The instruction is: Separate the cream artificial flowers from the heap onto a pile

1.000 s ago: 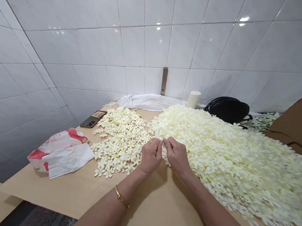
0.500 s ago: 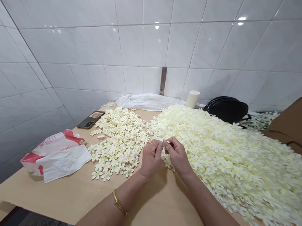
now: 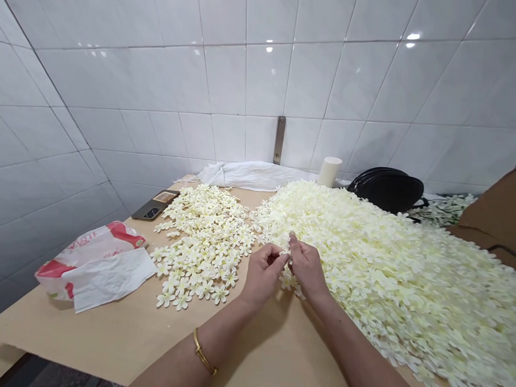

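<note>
My left hand (image 3: 263, 275) pinches a small pale artificial flower (image 3: 284, 254) between thumb and finger. Close against it, my right hand (image 3: 308, 268) has its fingers curled and its thumb pointing up; whatever it grips is too small to make out. Both hands are just above the table, at the near left edge of a large heap of cream-white artificial flowers (image 3: 392, 262). To the left of my hands lies a smaller spread of similar flowers (image 3: 204, 242), many of them face up with yellowish centres.
On the left of the tan table (image 3: 149, 343) lie a red-and-white plastic bag (image 3: 97, 246), a white tissue (image 3: 113, 281) and a phone (image 3: 155, 205). Along the tiled wall are white cloth (image 3: 245, 175), a cream cylinder (image 3: 329, 172) and a black bag (image 3: 385, 189). Brown cardboard (image 3: 500, 210) stands at right.
My hands have shifted slightly right. The right thumb has lifted from the pinch, and a pale flower now shows at the left fingertips.
</note>
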Motion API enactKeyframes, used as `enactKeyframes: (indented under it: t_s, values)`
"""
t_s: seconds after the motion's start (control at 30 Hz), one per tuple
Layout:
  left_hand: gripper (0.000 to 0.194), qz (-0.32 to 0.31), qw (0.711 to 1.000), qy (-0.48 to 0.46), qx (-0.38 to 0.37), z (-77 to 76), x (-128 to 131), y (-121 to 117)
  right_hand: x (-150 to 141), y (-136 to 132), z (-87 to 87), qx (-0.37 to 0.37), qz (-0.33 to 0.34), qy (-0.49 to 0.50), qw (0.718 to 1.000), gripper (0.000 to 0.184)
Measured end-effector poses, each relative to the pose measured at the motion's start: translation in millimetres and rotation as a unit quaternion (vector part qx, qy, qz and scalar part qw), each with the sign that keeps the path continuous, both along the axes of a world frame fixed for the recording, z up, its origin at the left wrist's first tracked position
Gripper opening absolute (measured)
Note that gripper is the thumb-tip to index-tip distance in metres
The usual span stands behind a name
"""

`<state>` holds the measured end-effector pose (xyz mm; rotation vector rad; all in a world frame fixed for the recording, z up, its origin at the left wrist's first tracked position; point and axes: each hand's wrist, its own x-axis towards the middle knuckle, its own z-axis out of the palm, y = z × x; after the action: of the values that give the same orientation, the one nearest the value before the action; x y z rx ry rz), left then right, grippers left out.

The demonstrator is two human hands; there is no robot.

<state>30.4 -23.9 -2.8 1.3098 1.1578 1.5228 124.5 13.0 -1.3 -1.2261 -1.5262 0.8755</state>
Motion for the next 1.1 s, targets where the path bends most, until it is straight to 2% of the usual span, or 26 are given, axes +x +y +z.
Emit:
enactKeyframes:
  t_s: [0.1,0.23,0.33,0.43,0.53,0.6,0.73,0.87,1.0,1.1]
  values:
    - [0.015,-0.006,0.998,-0.047,-0.037,0.1,-5.3,4.3,4.0,-0.3,3.5,0.018,-0.022,-0.057,0.998,0.04]
    - [0.013,-0.013,0.99,-0.122,-0.076,0.9,-12.8,9.3,12.3,-1.3,11.3,0.094,-0.07,-0.171,0.978,0.012]
    - [0.011,-0.039,0.983,-0.154,-0.09,1.5,-16.9,11.0,17.6,-1.3,15.6,0.14,-0.064,-0.19,0.97,0.017]
    - [0.011,-0.056,0.984,-0.143,-0.09,1.7,-18.3,10.4,19.0,-1.5,16.7,0.107,0.016,-0.123,0.986,0.024]
    - [0.015,-0.056,0.99,-0.103,-0.081,0.5,-16.8,8.7,16.4,-2.7,13.7,0.001,0.15,-0.014,0.989,0.025]
    - [0.019,-0.049,0.992,-0.082,-0.078,-1.2,-14.7,7.8,13.0,-3.6,9.9,-0.036,0.17,0.027,0.984,0.024]
    - [0.03,-0.034,0.992,-0.085,-0.087,-4.1,-10.9,7.4,4.7,-5.9,4.2,-0.011,0.078,0.001,0.997,0.023]
    - [0.029,-0.07,0.982,-0.138,-0.113,-4.0,-9.3,7.6,-1.7,-7.0,4.4,0.031,0.008,-0.046,0.998,0.027]
    - [0.025,-0.079,0.971,-0.188,-0.128,-4.0,-6.7,7.0,-4.0,-3.8,2.8,0.038,-0.016,-0.04,0.998,0.034]
    - [0.021,-0.064,0.977,-0.165,-0.117,-4.4,-5.0,6.7,-2.8,-0.5,0.0,0.022,-0.014,-0.022,0.999,0.04]
